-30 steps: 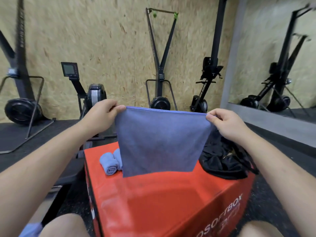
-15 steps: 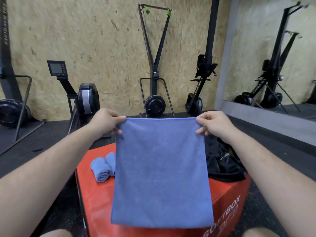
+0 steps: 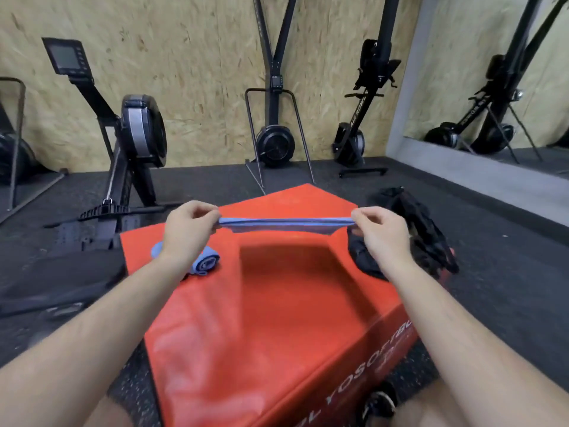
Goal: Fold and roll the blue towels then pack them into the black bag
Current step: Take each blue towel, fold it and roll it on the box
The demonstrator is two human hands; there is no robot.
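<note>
Progress partial: rolled towel (image 3: 205,262) lies unpacked at left edge of red box (image 3: 277,318), black bag (image 3: 426,231) at right edge, left hand (image 3: 188,230) and right hand (image 3: 381,233) each pinch unrolled blue towel (image 3: 284,225) above its top.

Gym corner, basically: OSB wall (image 3: 200,72) at the back, dark speckled rubber floor (image 3: 508,257). Rower (image 3: 141,131) on the left with its monitor (image 3: 66,58) up on an arm, a ski machine (image 3: 274,143) dead centre against the wall, and another rower (image 3: 354,140) stood upright beside it. Big mirror (image 3: 492,72) on the right. Red soft box (image 3: 277,334) up front.
</note>
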